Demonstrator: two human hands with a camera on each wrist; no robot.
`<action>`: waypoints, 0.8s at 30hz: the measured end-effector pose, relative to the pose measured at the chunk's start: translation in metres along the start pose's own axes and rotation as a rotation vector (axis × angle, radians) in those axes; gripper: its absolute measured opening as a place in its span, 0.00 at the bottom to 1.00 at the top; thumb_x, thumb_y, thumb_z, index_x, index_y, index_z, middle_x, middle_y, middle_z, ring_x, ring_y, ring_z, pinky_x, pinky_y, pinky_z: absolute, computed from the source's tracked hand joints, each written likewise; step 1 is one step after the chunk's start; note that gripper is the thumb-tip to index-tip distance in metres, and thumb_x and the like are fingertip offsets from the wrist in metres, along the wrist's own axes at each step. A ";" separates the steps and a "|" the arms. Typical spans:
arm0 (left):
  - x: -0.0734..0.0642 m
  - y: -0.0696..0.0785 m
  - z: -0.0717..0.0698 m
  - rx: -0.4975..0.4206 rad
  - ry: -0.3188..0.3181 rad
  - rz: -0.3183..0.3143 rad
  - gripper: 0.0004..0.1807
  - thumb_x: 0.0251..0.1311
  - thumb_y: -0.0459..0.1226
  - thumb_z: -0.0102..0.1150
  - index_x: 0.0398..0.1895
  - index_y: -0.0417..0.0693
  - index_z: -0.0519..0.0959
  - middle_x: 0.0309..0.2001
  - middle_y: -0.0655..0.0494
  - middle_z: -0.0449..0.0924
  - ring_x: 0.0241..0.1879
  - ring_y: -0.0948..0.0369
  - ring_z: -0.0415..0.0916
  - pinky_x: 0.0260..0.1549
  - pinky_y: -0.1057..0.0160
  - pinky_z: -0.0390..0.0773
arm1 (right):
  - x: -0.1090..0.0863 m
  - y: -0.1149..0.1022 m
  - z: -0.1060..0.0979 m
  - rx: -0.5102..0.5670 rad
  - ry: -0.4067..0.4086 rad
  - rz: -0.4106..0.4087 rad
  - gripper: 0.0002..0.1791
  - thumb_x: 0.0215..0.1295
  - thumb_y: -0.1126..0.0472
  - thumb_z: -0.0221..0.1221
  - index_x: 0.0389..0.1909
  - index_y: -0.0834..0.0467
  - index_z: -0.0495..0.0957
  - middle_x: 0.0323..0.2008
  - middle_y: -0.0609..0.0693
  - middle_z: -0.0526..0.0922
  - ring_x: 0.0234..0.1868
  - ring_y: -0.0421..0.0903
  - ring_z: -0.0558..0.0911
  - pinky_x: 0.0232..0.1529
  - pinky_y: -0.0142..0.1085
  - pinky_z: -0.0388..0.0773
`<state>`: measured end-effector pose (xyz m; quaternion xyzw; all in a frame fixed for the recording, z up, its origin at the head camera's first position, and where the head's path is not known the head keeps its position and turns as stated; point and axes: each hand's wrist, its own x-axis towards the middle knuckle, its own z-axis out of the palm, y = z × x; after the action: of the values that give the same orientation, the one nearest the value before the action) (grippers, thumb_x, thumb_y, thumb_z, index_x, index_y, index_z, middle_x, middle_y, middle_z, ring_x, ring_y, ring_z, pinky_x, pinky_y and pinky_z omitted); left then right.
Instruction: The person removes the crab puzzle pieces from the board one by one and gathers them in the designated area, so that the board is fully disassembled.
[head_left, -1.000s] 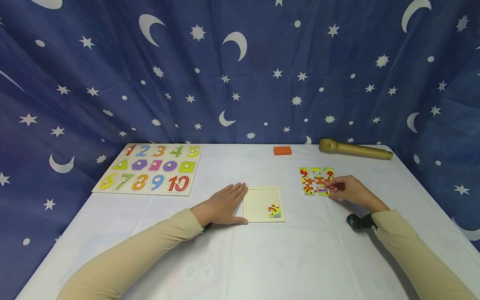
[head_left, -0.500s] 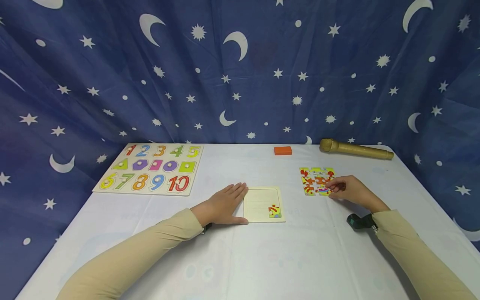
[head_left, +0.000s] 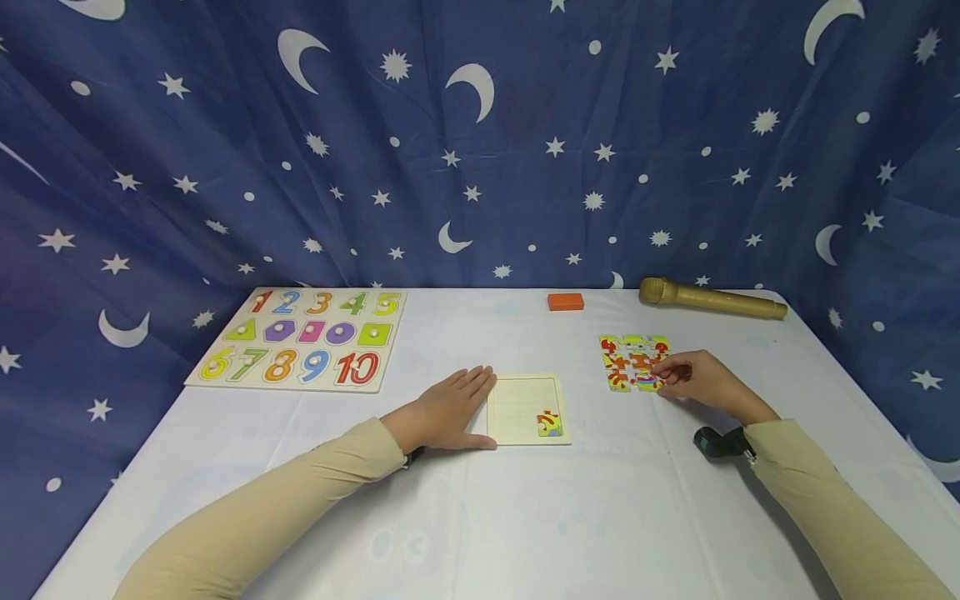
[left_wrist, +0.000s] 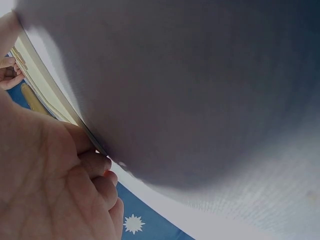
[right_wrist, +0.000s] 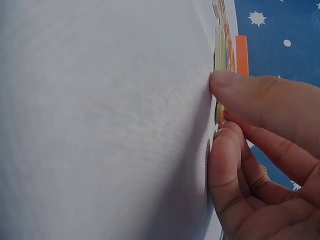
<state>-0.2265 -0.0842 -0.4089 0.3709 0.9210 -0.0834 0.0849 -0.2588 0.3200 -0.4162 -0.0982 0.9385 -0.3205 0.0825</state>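
My left hand (head_left: 450,411) lies with fingers straight along the left edge of a square wooden puzzle tray (head_left: 517,404). One yellow and red jigsaw piece (head_left: 550,423) sits in the tray's lower right corner. To the right, several colourful jigsaw pieces (head_left: 617,362) lie grouped in rows on the table. At that group's lower right, my right hand (head_left: 697,383) pinches a jigsaw piece (head_left: 643,384) with a rainbow-like stripe, thumb at its near edge. The right wrist view shows this piece's thin edge (right_wrist: 219,114) low against the cloth, partly hidden by the thumb.
A wooden number and shape board (head_left: 300,340) lies at the back left. An orange block (head_left: 565,302) and a gold microphone (head_left: 712,300) are along the back edge. Behind the white-covered table hangs a blue curtain (head_left: 517,167) with moons and stars.
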 end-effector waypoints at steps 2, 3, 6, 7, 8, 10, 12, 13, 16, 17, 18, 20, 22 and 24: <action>0.000 0.001 -0.001 0.003 -0.004 -0.002 0.53 0.57 0.69 0.42 0.73 0.39 0.47 0.75 0.47 0.46 0.75 0.55 0.44 0.73 0.57 0.49 | -0.001 0.000 -0.001 -0.009 0.003 0.000 0.18 0.50 0.65 0.67 0.43 0.68 0.80 0.29 0.50 0.80 0.29 0.37 0.73 0.29 0.26 0.72; -0.001 0.001 -0.001 0.002 -0.005 -0.003 0.53 0.57 0.69 0.42 0.73 0.39 0.47 0.75 0.47 0.46 0.75 0.55 0.44 0.73 0.57 0.49 | -0.002 -0.001 -0.002 -0.014 0.004 -0.001 0.18 0.50 0.65 0.68 0.43 0.68 0.80 0.29 0.50 0.80 0.29 0.37 0.73 0.29 0.26 0.72; -0.001 0.001 -0.001 0.000 -0.003 -0.001 0.53 0.57 0.69 0.42 0.73 0.39 0.47 0.75 0.47 0.46 0.75 0.55 0.44 0.73 0.57 0.49 | -0.005 -0.005 -0.005 -0.035 0.014 -0.025 0.18 0.50 0.65 0.68 0.43 0.68 0.80 0.29 0.51 0.81 0.30 0.38 0.74 0.30 0.26 0.73; -0.001 0.001 -0.001 0.000 -0.001 0.000 0.53 0.57 0.69 0.42 0.73 0.39 0.48 0.75 0.46 0.46 0.75 0.54 0.44 0.73 0.57 0.49 | -0.006 -0.007 -0.007 -0.040 0.016 -0.033 0.18 0.50 0.65 0.68 0.43 0.68 0.80 0.30 0.52 0.82 0.31 0.38 0.75 0.30 0.25 0.74; -0.001 0.001 -0.001 -0.001 0.001 0.001 0.53 0.57 0.69 0.42 0.73 0.39 0.48 0.75 0.46 0.46 0.75 0.54 0.44 0.73 0.57 0.49 | -0.007 -0.009 -0.008 -0.039 0.017 -0.038 0.19 0.50 0.65 0.68 0.43 0.68 0.80 0.31 0.53 0.82 0.31 0.38 0.75 0.30 0.25 0.74; -0.002 0.001 0.000 0.001 0.005 0.004 0.53 0.57 0.68 0.42 0.73 0.39 0.48 0.75 0.46 0.47 0.75 0.54 0.45 0.73 0.57 0.49 | -0.010 -0.016 -0.011 -0.027 0.014 -0.052 0.20 0.51 0.65 0.67 0.45 0.68 0.79 0.34 0.55 0.82 0.33 0.38 0.76 0.32 0.25 0.75; -0.002 0.001 0.000 0.003 0.010 0.007 0.53 0.57 0.68 0.42 0.73 0.38 0.48 0.75 0.46 0.47 0.74 0.54 0.45 0.73 0.57 0.50 | -0.012 -0.023 -0.012 0.001 0.006 -0.062 0.22 0.52 0.64 0.67 0.47 0.69 0.78 0.36 0.57 0.82 0.34 0.37 0.76 0.33 0.25 0.76; -0.002 0.001 0.000 0.005 0.013 0.008 0.53 0.57 0.68 0.42 0.73 0.38 0.49 0.75 0.46 0.47 0.74 0.54 0.45 0.73 0.57 0.50 | -0.013 -0.026 -0.013 0.018 0.001 -0.073 0.23 0.52 0.63 0.67 0.48 0.68 0.78 0.38 0.58 0.83 0.35 0.36 0.76 0.34 0.25 0.76; -0.003 0.001 0.000 0.004 0.016 0.010 0.53 0.57 0.68 0.42 0.73 0.38 0.49 0.74 0.45 0.47 0.74 0.54 0.45 0.73 0.57 0.50 | -0.013 -0.037 -0.011 0.065 -0.021 -0.124 0.24 0.52 0.62 0.68 0.50 0.68 0.77 0.41 0.60 0.82 0.35 0.34 0.76 0.35 0.26 0.77; -0.003 0.001 0.000 0.001 0.014 0.009 0.53 0.57 0.68 0.42 0.73 0.38 0.49 0.74 0.45 0.47 0.74 0.54 0.45 0.73 0.57 0.50 | -0.013 -0.041 -0.009 0.076 -0.031 -0.143 0.24 0.52 0.61 0.68 0.50 0.68 0.77 0.41 0.60 0.82 0.35 0.33 0.77 0.36 0.26 0.77; -0.003 0.001 0.000 -0.002 0.012 0.007 0.53 0.57 0.68 0.43 0.73 0.38 0.49 0.74 0.45 0.47 0.74 0.54 0.45 0.73 0.57 0.50 | -0.012 -0.045 -0.007 0.083 -0.041 -0.161 0.24 0.51 0.61 0.69 0.49 0.67 0.78 0.40 0.59 0.82 0.35 0.33 0.77 0.36 0.26 0.77; -0.003 0.001 -0.001 -0.006 0.004 0.004 0.53 0.57 0.68 0.43 0.73 0.38 0.48 0.75 0.46 0.47 0.75 0.54 0.45 0.73 0.57 0.49 | -0.010 -0.053 -0.001 0.102 -0.075 -0.196 0.24 0.51 0.62 0.69 0.49 0.67 0.78 0.40 0.59 0.82 0.36 0.36 0.78 0.38 0.27 0.78; -0.003 0.001 -0.001 -0.003 -0.004 0.000 0.53 0.57 0.68 0.42 0.73 0.39 0.48 0.75 0.46 0.46 0.75 0.54 0.44 0.73 0.57 0.49 | -0.009 -0.063 0.006 0.121 -0.111 -0.234 0.24 0.50 0.63 0.69 0.49 0.67 0.77 0.39 0.60 0.82 0.37 0.41 0.79 0.39 0.28 0.79; -0.003 0.002 -0.002 0.002 -0.010 -0.003 0.53 0.57 0.68 0.42 0.73 0.39 0.47 0.75 0.46 0.46 0.75 0.54 0.44 0.73 0.57 0.49 | -0.007 -0.071 0.014 0.131 -0.144 -0.268 0.24 0.50 0.64 0.69 0.49 0.67 0.77 0.40 0.60 0.82 0.39 0.45 0.79 0.39 0.29 0.79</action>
<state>-0.2238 -0.0844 -0.4067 0.3692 0.9210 -0.0864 0.0891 -0.2398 0.2579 -0.3825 -0.2396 0.8858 -0.3812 0.1124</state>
